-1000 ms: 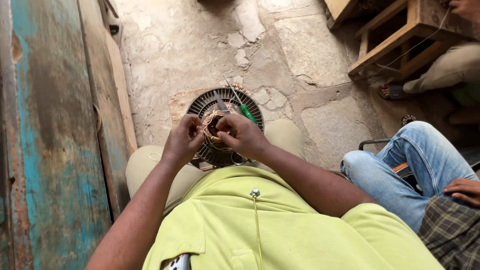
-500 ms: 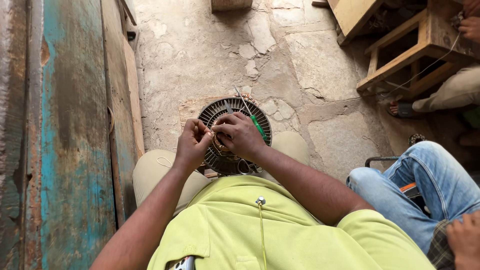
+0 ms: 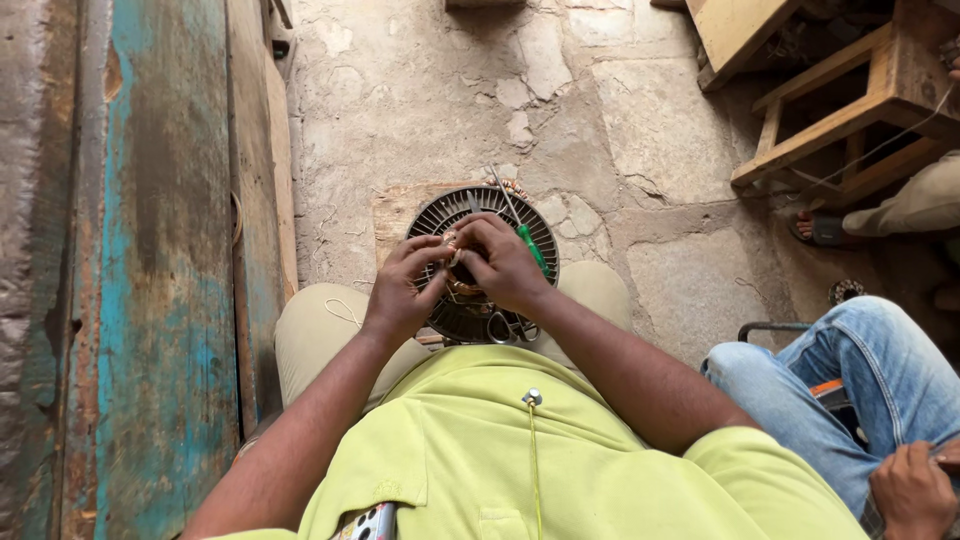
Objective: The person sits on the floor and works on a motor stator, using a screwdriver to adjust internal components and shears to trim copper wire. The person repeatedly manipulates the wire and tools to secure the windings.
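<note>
Round slotted motor stator point(image 3: 440, 222) sits between the knees, on the lap's edge. Left hand point(image 3: 400, 292) and right hand point(image 3: 505, 265) both pinch the copper winding point(image 3: 462, 288) at its centre, fingers together. Green screwdriver point(image 3: 531, 250) lies across the rim; open stone floor point(image 3: 420, 90) beyond.

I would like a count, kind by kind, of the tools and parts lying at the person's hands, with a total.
Round slotted motor core, held by left hand and right hand: 1
Green-handled screwdriver: 1
Scissors: 1
Total: 3
</note>
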